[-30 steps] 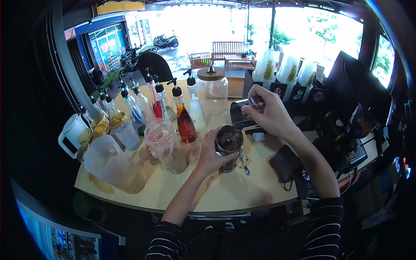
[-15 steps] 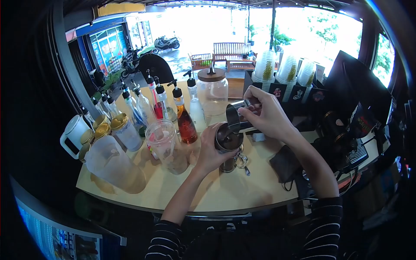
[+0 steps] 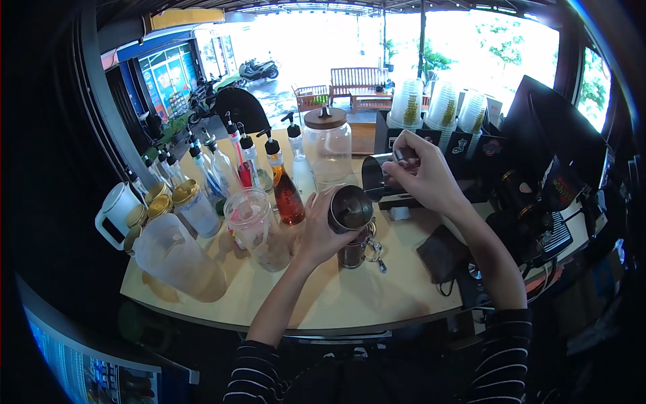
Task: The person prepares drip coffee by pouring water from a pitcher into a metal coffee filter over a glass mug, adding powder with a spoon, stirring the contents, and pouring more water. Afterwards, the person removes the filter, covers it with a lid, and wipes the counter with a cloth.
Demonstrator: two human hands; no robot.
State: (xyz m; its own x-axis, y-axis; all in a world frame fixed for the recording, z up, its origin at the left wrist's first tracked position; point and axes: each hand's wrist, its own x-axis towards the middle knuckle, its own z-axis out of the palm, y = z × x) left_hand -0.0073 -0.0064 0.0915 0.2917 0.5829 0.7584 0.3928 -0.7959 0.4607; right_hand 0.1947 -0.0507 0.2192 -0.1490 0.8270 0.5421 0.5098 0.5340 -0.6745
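Observation:
My left hand is wrapped round a metal shaker cup, whose dark inside faces me. My right hand grips a steel pitcher by its handle, tilted on its side just above and right of the cup's rim. The two vessels look slightly apart. Partly hidden below the cup stands a small dark-filled jar with a wire clasp. Left of my left hand are a pump bottle of amber syrup and a clear plastic jar.
A frosted pitcher stands at the counter's left, near gold-lidded jars. Behind the hands is a wood-lidded glass jar. Stacked plastic cups stand back right. A dark pouch lies beside my right forearm.
The steel pitcher has moved up and right, away from the shaker cup's mouth. The cup has turned so more of its inside shows.

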